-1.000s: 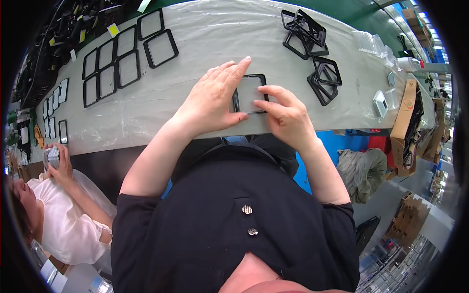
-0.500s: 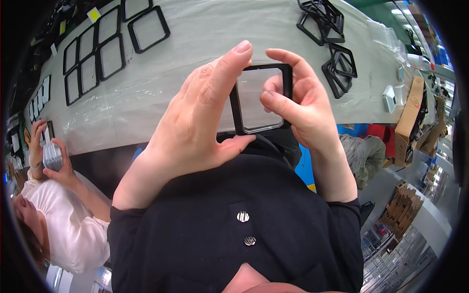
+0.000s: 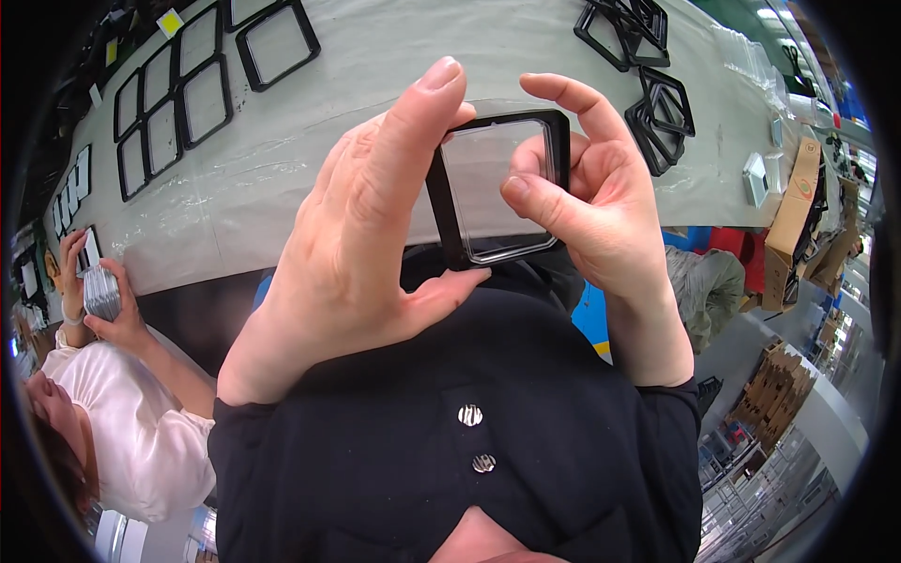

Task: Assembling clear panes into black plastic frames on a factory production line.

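A black rectangular frame (image 3: 447, 211) with what looks like a clear pane is held up in front of my chest, above the table's near edge. My left hand (image 3: 347, 225) grips its left side, with the thumb by the lower corner and the fingers reaching the upper corner. On the opposite side, my right hand (image 3: 605, 211) closes round the frame's right bar. Its thumb lies over the opening, while the index finger is raised and bent above the frame. Some of the left fingers are hidden behind my hand and the frame.
Several similar black frames (image 3: 206, 101) lie in rows on the covered table (image 3: 375, 56) at far left. Others are heaped (image 3: 662, 113) at far right. A cardboard box (image 3: 788, 225) stands by the right end. At left, a co-worker's hands (image 3: 113, 305) hold a stack of thin pieces.
The frame has tilted a little and come slightly closer. Both hands have shifted with it, the left one slightly leftward, the right one slightly rightward.
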`<state>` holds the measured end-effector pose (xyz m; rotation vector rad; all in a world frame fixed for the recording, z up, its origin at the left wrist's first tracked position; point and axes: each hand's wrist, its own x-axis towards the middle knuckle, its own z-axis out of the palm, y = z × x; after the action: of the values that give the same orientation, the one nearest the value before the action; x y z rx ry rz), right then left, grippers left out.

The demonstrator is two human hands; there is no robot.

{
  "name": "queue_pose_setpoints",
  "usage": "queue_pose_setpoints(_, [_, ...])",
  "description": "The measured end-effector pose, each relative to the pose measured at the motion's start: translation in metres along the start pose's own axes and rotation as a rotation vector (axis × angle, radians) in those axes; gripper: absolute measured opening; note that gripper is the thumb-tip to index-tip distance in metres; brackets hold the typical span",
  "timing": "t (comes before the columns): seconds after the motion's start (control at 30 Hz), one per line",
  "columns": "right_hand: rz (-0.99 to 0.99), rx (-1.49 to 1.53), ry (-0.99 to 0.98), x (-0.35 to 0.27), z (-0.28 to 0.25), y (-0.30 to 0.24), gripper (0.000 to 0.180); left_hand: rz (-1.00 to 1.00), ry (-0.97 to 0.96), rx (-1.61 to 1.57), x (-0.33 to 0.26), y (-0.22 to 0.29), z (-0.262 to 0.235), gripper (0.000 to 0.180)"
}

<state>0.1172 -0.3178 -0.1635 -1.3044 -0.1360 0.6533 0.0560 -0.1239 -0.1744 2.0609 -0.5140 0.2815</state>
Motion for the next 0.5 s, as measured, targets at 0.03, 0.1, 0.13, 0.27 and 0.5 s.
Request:
queue_pose_setpoints(0.03, [0.011, -0.001, -0.004, -0.0005, -0.0007, -0.0001, 0.066, 0.017, 0.005, 0.007, -0.0006, 0.0008, -0.0002, 0.122])
queue_pose_setpoints(0.1, [0.021, 0.0, -0.008, -0.0015, -0.0002, 0.0007, 0.066, 0.01, -0.001, 0.012, -0.0016, 0.003, -0.001, 0.122])
queue_pose_setpoints(0.13, [0.019, 0.0, -0.002, -0.0018, 0.0001, 0.0014, 0.066, 0.003, -0.006, 0.015, -0.0016, 0.0035, -0.001, 0.122])
queue_pose_setpoints(0.27, [0.015, -0.004, -0.006, -0.0011, 0.0007, 0.0029, 0.066, 0.008, -0.01, 0.012, -0.0016, 0.0035, -0.001, 0.122])
queue_pose_setpoints(0.5, [0.041, -0.018, -0.017, 0.0012, -0.0007, 0.0022, 0.065, 0.017, -0.007, 0.01, -0.0046, -0.0005, 0.0004, 0.121])
